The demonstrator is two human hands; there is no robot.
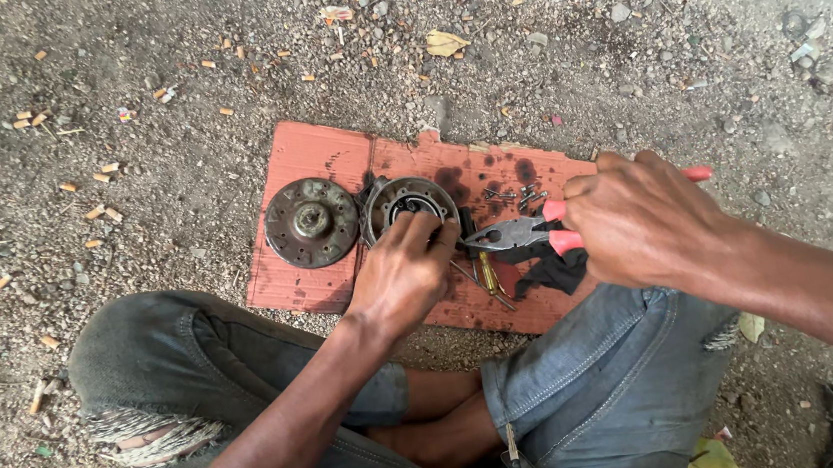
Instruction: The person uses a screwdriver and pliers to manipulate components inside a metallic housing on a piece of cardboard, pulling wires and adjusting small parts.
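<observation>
Resting on red cardboard point(309, 158) — round metal housing point(404, 202) under left hand point(402, 273) fingertips; right hand point(641, 219) just beside, closed around red-handled pliers point(517, 233), long axis level, nose pointing left toward housing.

Red-handled pliers point(522, 234) lie level, jaws pointing at a round, grimy metal housing point(407, 205) flat on red cardboard point(309, 153).

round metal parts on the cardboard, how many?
2. A closed metal disc lies at the cardboard's left end; an open ring-shaped housing sits beside it on the right, partly under the left hand. Others may be hidden.
</observation>
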